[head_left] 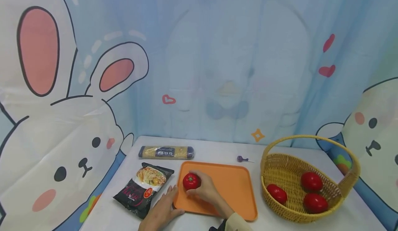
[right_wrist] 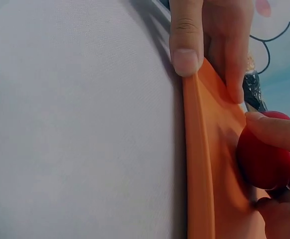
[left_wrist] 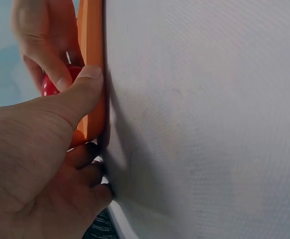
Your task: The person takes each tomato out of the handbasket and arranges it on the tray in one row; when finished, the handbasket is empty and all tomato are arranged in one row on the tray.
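Note:
My right hand (head_left: 207, 190) holds a red tomato (head_left: 191, 181) with a green stem, thumb and fingers around its sides. The tomato is at the left part of an orange tray (head_left: 234, 184), low over its surface. At the tray's near left corner, my left hand (head_left: 163, 208) grips the edge. Its thumb (left_wrist: 87, 82) presses the near rim, while the other fingers lie along the left side. In the right wrist view, the tomato (right_wrist: 267, 157) shows close beside the rim, with fingers of the right hand wrapping it.
A yellow wicker basket (head_left: 281, 170) with three red tomatoes stands on the right. Left of the tray lies a black noodle packet (head_left: 144, 187). Behind are a pack of dry pasta (head_left: 166, 152) and a small purple object with a thin stick (head_left: 242, 159). A printed curtain (head_left: 230, 68) hangs behind the white table.

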Demonstrator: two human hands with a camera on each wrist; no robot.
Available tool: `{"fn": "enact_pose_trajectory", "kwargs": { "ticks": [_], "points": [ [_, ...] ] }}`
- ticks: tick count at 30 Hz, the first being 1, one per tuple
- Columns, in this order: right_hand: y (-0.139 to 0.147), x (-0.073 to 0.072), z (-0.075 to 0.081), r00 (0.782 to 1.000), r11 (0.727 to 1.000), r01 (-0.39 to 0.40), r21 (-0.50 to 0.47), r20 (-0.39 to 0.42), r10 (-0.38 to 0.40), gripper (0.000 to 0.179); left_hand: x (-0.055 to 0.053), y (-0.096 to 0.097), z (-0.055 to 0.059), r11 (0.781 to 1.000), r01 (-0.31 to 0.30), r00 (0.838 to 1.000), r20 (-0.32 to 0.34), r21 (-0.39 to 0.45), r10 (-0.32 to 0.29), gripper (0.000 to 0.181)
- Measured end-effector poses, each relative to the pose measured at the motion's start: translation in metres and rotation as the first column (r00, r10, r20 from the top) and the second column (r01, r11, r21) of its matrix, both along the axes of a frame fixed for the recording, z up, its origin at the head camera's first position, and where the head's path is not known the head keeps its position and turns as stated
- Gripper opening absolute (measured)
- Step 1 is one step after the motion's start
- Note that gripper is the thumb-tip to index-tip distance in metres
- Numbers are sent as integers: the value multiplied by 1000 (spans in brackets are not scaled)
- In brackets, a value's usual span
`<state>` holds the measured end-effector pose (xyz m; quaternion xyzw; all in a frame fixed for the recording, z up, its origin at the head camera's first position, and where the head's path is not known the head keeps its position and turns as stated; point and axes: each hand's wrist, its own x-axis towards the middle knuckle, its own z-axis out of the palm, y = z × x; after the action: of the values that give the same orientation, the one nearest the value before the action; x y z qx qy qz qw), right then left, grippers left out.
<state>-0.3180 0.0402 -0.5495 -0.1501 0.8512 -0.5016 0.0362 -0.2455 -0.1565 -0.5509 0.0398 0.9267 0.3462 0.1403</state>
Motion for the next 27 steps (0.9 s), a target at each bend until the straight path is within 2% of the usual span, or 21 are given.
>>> {"fn": "enact_pose_trajectory", "kwargs": {
  "ticks": [3, 10, 15, 18, 20, 23, 25, 27],
  "points": [
    [-3, 0, 1, 1000, 1000, -6, 3, 10, 5, 79, 0, 2, 0, 1000, 5, 1000, 1, 7, -5, 93],
    [-3, -1, -3, 999, 999, -32, -14, -26, 31, 82, 1, 4, -2, 1000, 24, 999, -36, 19, -24, 94],
    [1, -1, -7, 998, 996, -61, -64, 8, 61, 94, 3, 3, -3, 999, 31, 997, -67, 15, -30, 94],
    [7, 3, -4, 996, 994, -82, -72, 24, 84, 100, 5, 3, -3, 999, 34, 997, -72, 17, -33, 94],
    [14, 10, 5, 995, 994, -93, -51, 35, 95, 104, 6, 2, -3, 999, 36, 997, -66, 17, -35, 94],
    [30, 24, 29, 992, 992, -125, 26, 38, 124, 107, 7, -1, -1, 999, 36, 997, -64, 26, -34, 93],
    [44, 35, 49, 984, 981, -177, 73, 36, 175, 107, 6, -1, 0, 999, 31, 998, -56, 29, -29, 93],
    [61, 44, 71, 964, 958, -266, 109, 32, 264, 104, 5, -1, 1, 999, 30, 998, -53, 39, -28, 93]
  ]
}}
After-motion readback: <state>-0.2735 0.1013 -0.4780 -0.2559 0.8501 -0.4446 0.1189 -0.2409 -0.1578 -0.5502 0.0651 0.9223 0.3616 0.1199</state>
